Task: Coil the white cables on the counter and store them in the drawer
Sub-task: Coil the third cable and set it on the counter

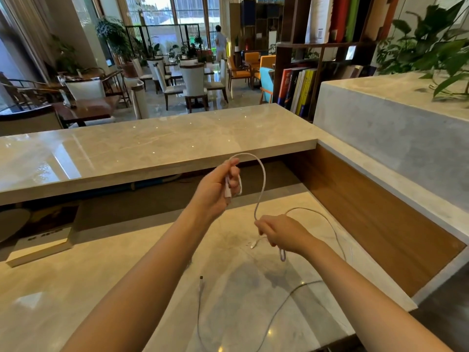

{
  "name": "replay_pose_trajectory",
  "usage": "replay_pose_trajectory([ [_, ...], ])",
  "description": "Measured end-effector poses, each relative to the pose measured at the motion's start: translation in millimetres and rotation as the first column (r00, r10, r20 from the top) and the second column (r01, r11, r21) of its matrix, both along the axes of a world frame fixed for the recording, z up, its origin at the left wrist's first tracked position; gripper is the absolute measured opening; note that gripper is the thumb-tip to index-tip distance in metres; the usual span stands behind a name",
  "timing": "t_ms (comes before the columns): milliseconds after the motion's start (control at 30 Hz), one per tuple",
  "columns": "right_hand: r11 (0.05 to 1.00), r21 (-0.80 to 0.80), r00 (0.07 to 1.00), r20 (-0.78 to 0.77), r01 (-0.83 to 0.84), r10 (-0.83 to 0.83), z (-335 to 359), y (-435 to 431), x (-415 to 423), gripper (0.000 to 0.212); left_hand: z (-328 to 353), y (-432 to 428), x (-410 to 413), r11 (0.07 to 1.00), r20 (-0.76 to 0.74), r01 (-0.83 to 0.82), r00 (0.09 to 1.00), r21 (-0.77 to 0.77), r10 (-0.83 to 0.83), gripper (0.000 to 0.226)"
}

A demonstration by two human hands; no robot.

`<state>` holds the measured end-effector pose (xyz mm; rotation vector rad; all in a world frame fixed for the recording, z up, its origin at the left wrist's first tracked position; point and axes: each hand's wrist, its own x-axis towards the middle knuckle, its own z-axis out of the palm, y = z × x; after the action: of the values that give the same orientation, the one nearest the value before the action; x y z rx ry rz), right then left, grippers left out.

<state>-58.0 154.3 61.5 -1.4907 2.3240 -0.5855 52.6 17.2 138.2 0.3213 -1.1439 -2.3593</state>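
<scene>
In the centre of the frame we hold one white cable [264, 179] up off the counter [127, 288], and the grip suits coiling. Our left hand [218, 189] curls round the plug end with a small first loop gathered against the fingers. Our right hand [281, 233], lower and to the right, pinches the cord further along, so the span between them arches in a smooth, springy hoop. We judge the right hand is placed to feed slack toward the left. The rest of this cable trails beyond the right hand in a thin, loose curve over the polished, veined marble. A second cable [200, 290] lies lower in the frame, slim and limp, its dark-tipped plug pointing up-frame. Both cords look round and rubbery, likely to spring open if released. We see no drawer; the wood-grain panel [368, 207] at right is plain.
</scene>
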Motion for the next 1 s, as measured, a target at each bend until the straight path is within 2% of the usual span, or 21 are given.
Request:
replay_pose_trajectory([
  [67, 0.996, 0.017, 0.995, -0.058, -0.084, 0.084, 9.7, -7.1, 16.8, 0.039, -1.1, 10.3, -8.9, 0.997, 0.054, -0.029, 0.998, -0.065, 0.033, 0.017],
  [167, 0.995, -0.002, 0.995, 0.027, -0.1, 0.1, 19.9, -14.1, 32.2, 0.043, 1.9, 17.0, -14.1, 1.0, 0.059, 0.0, 0.998, 0.021, -0.001, 0.025],
  [267, 0.999, -0.033, 0.973, 0.228, -0.02, 0.027, 15.1, -14.6, 32.1, 0.043, 8.7, 13.7, -9.4, 0.984, -0.051, 0.067, 0.997, 0.164, -0.059, 0.027],
  [333, 0.998, -0.042, 0.935, 0.353, 0.036, -0.019, 2.4, -11.3, 22.7, 0.038, 12.3, 8.3, -4.7, 0.974, -0.112, 0.11, 0.99, 0.2, -0.088, 0.028],
  [433, 0.995, -0.06, 0.937, 0.346, 0.082, -0.057, -7.8, -2.3, 3.5, 0.03, 12.2, -0.3, 1.5, 0.977, -0.074, 0.135, 0.989, 0.166, -0.124, 0.029],
  [500, 0.984, -0.122, 0.908, 0.412, 0.132, -0.07, 3.5, -0.2, -5.0, 0.04, 10.1, -5.2, 5.6, 0.982, -0.027, 0.136, 0.991, 0.134, -0.133, 0.029],
  [567, 0.954, -0.205, 0.851, 0.518, 0.218, -0.082, 24.9, -3.2, -9.5, 0.04, 10.0, -7.7, 9.9, 0.983, -0.007, 0.143, 0.99, 0.111, -0.143, 0.028],
  [667, 0.9, -0.301, 0.755, 0.654, 0.316, -0.047, 54.7, -11.9, -7.6, 0.028, 14.9, -6.9, 14.0, 0.963, -0.084, 0.228, 0.972, 0.145, -0.218, 0.027],
  [733, 0.868, -0.33, 0.728, 0.683, 0.372, -0.052, 65.1, -19.0, -2.0, 0.024, 21.3, -7.8, 15.3, 0.935, -0.181, 0.316, 0.941, 0.163, -0.286, 0.027],
  [800, 0.835, -0.326, 0.743, 0.655, 0.443, -0.138, 67.6, -25.9, -0.3, 0.029, 29.8, -9.6, 15.9, 0.877, -0.315, 0.455, 0.864, 0.154, -0.392, 0.03],
  [867, 0.849, -0.334, 0.837, 0.508, 0.41, -0.205, 65.5, -29.5, -0.5, 0.031, 40.6, -10.5, 16.2, 0.815, -0.418, 0.565, 0.777, 0.13, -0.472, 0.029],
  [933, 0.927, -0.304, 0.95, 0.285, 0.219, -0.131, 59.6, -29.2, 2.6, 0.031, 48.3, -9.3, 14.5, 0.849, -0.401, 0.525, 0.792, 0.063, -0.46, 0.028],
  [1000, 0.975, -0.218, 0.99, 0.139, 0.042, -0.012, 57.7, -26.5, 12.7, 0.031, 49.8, -8.0, 12.0, 0.932, -0.281, 0.354, 0.89, -0.075, -0.36, 0.031],
])
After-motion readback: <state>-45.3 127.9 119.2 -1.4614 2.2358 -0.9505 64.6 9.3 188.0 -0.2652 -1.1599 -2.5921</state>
